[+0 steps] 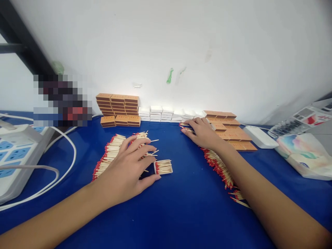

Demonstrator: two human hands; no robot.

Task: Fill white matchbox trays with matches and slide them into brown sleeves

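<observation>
My left hand point(129, 166) reaches over a heap of red-headed matches point(111, 152). Its thumb and index finger are at the two left corners of a small white matchbox tray point(164, 167), which holds several matches with their heads to the left. The other fingers spread over more loose matches point(140, 135). Farther back, my right hand point(203, 133) pinches a few matches point(185, 127) just in front of the white trays. A second row of matches point(218, 167) lies under and beside my right forearm, partly hidden by it.
Brown matchboxes point(126, 107) are stacked at the back left, with more matchboxes point(233, 133) at the right. White trays point(162, 114) line the wall between. A power strip point(18, 152) with cables lies left; a white adapter point(260, 136), tissue pack point(303, 155) and plastic bottle point(298, 119) lie right.
</observation>
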